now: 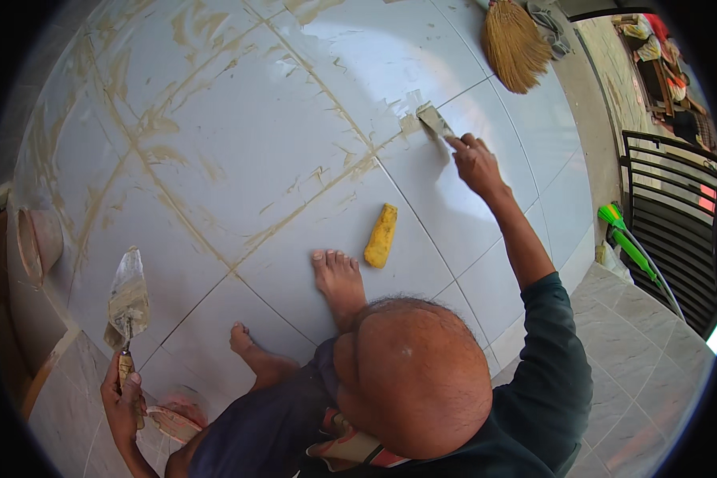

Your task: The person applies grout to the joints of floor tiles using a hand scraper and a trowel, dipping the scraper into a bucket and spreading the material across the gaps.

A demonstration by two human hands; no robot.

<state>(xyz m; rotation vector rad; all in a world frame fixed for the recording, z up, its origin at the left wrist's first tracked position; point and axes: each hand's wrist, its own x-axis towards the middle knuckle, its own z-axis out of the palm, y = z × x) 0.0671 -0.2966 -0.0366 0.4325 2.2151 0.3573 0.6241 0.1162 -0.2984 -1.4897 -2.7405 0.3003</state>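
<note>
A person's right hand point(478, 166), stretched well forward at the end of a slightly bent arm, grips a flat scraper point(436, 121) by its handle, the blade angled up and leftward to a tile joint smeared with tan paste point(410, 124). The left hand point(123, 405), held low and well apart from the right, is closed around the wooden handle of a trowel point(130, 299) — its paste-coated blade pointing straight ahead.

Just right of the left hand sits a pinkish container point(175, 422); ahead and to its left, a second tub point(38, 247) leans on its side. Between the hands, a yellow block point(381, 237) lies on the white tiled floor point(295, 135), near a bare foot point(338, 283). Tan streaks follow the joints ahead of the left hand.

Beyond the right hand lies a straw broom point(516, 48) — and off to its right, a green-handled tool point(633, 251) by a black gate point(673, 231).
</note>
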